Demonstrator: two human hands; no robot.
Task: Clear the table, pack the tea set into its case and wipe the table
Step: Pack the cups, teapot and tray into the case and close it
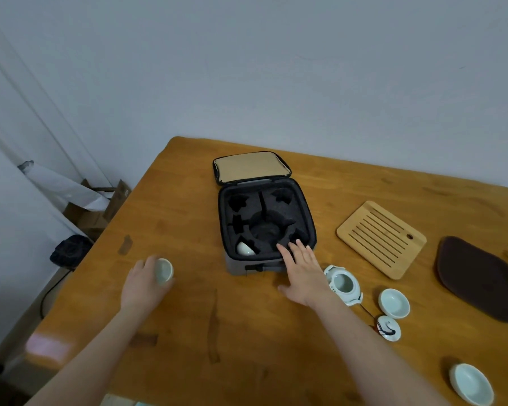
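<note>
Wooden table, open case at its middle. Right hand lay flat, fingers spread, tips over the case's near-right corner. Left hand curled round small cup, left of the case.

Only bare arms and hands of the person show, with nothing worn on them in view. The left forearm and the right forearm are uncovered from the near edge up to the wrists, and both look broad near the camera and narrower toward the hands, as the wide lens draws them. The left hand is slightly blurred, so its knuckles and nails cannot be made out. The right hand is sharper: its back shows, along with its thumb and four fingers. The nails are too small to describe.
</note>
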